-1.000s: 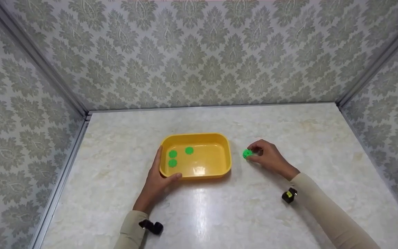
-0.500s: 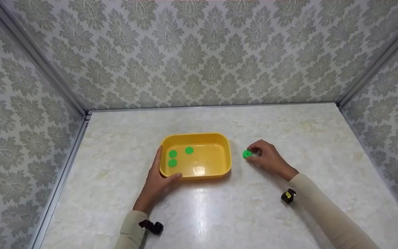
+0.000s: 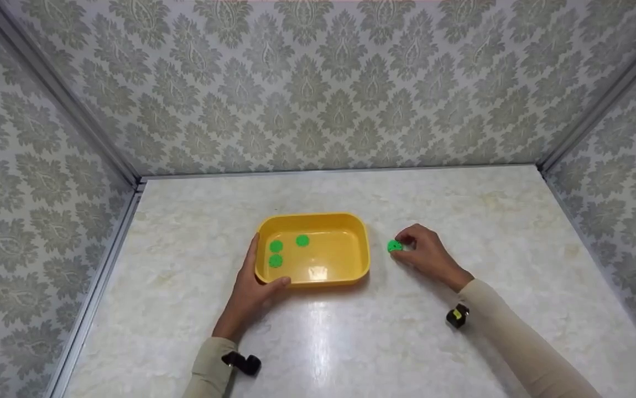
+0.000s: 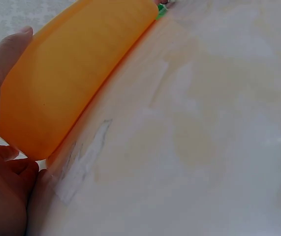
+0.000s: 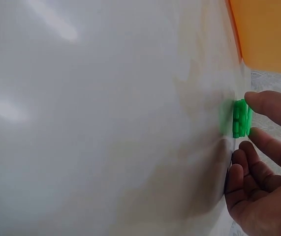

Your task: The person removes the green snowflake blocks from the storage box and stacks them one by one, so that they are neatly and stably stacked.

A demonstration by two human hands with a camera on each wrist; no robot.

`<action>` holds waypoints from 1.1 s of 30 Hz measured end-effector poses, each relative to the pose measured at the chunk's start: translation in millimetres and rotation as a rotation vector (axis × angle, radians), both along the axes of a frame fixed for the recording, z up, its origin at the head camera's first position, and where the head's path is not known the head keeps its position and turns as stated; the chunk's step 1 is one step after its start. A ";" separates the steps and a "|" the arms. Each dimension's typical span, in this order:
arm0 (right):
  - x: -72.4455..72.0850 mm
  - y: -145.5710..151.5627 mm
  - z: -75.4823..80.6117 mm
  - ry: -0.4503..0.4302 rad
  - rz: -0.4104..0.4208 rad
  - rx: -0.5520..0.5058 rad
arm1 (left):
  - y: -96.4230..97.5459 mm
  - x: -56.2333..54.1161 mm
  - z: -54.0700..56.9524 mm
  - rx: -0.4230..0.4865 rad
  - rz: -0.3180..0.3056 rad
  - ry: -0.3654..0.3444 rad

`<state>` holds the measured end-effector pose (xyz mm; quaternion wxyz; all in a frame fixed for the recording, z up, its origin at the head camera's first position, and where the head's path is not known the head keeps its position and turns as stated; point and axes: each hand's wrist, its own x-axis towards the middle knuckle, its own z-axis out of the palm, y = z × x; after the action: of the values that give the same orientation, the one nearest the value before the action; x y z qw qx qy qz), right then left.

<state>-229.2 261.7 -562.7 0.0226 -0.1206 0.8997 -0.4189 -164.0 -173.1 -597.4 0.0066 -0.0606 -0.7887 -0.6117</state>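
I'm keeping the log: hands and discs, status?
Left hand holding yellow tray. Right hand pinching green notched disc, possibly stacked, beside tray. Three green discs inside; tray wall between.

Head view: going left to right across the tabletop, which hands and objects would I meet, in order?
Left hand → yellow tray with three green discs inside → green item between thumb and fingertip → right hand.
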 end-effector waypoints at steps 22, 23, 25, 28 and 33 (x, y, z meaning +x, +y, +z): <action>1.4 -0.3 -2.9 0.022 -0.016 0.019 | 1.4 1.1 3.8 -0.002 0.008 -0.023; 1.4 -0.4 -2.8 0.021 -0.018 0.019 | 1.4 1.2 4.1 -0.003 0.008 -0.024; 1.4 -0.5 -2.9 0.020 -0.020 0.024 | 1.4 1.3 4.3 -0.002 0.009 -0.028; 1.6 -0.4 -3.5 0.023 -0.024 0.026 | 1.4 1.2 4.0 -0.002 0.007 -0.030; 2.9 0.1 -4.7 0.036 -0.028 0.031 | 1.2 1.3 3.6 0.004 0.010 -0.033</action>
<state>-226.3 261.8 -567.4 0.0024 -0.1152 0.9079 -0.4030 -162.7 -171.9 -593.8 -0.0034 -0.0465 -0.7876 -0.6144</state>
